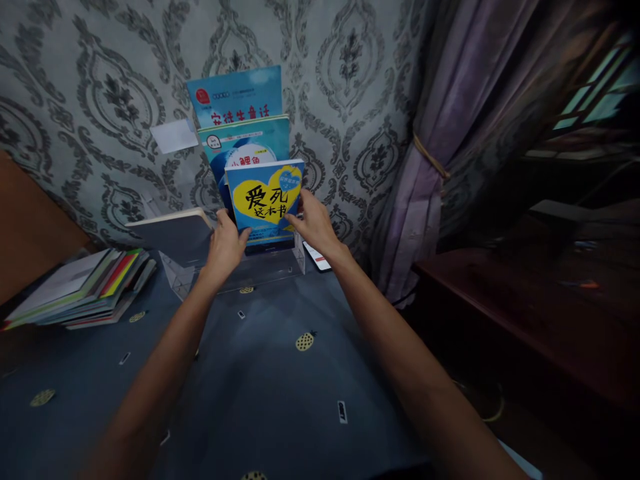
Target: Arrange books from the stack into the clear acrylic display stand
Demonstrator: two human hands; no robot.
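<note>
Between my two hands is a small blue book [266,200] with a yellow heart on its cover, held upright. My left hand [226,241] grips its lower left edge, thumb on the front. At the right edge, my right hand [316,223] pinches it with the thumb over the cover. Right behind it stand a teal picture book [273,133] and a taller light-blue book [240,93] with red characters. A clear plastic book stand [260,270] is below and around them; the small book's lower end is close to its front.
On the left, a grey-covered book [173,233] leans on the stand, and a pile of books [85,287] lies on the patterned dark tablecloth [260,387]. A phone [318,257] is right of the stand. Behind are a patterned wall and a purple curtain [425,153]; a dark red table [525,320] stands right.
</note>
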